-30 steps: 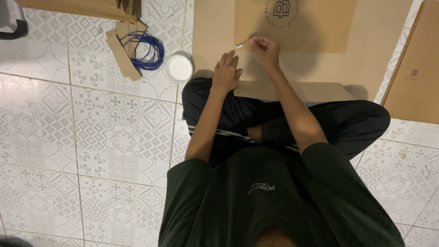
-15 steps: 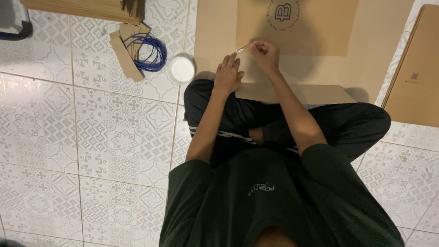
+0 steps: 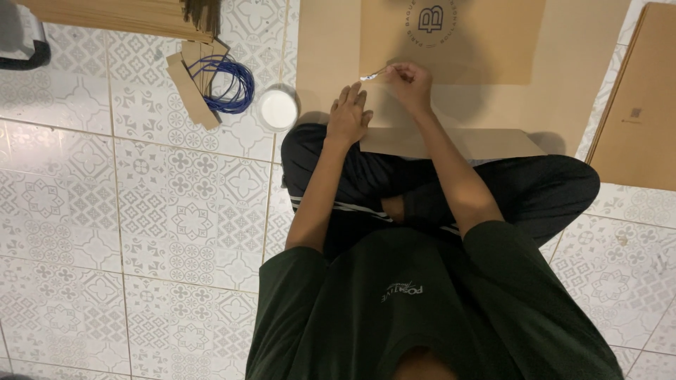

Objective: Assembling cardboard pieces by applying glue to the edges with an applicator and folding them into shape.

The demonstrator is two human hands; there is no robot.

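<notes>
I sit cross-legged on a tiled floor with a flat brown paper sheet [image 3: 331,49] spread before my knees. My left hand [image 3: 348,112] rests flat on the sheet's near edge, fingers apart. My right hand [image 3: 410,84] pinches a thin small brush [image 3: 373,73], its pale tip pointing left and touching the paper just beyond my left fingertips. A smaller brown piece with a round printed emblem [image 3: 451,35] lies on the sheet beyond my right hand.
A small round white pot [image 3: 278,109] stands left of the sheet. Further left lie folded brown card strips [image 3: 190,91] with a coil of blue cord [image 3: 229,84]. A stack of brown sheets [image 3: 120,15] sits top left, another brown board [image 3: 637,105] at right.
Both hands stay in nearly the same place; the brush tip has shifted only slightly on the paper.
</notes>
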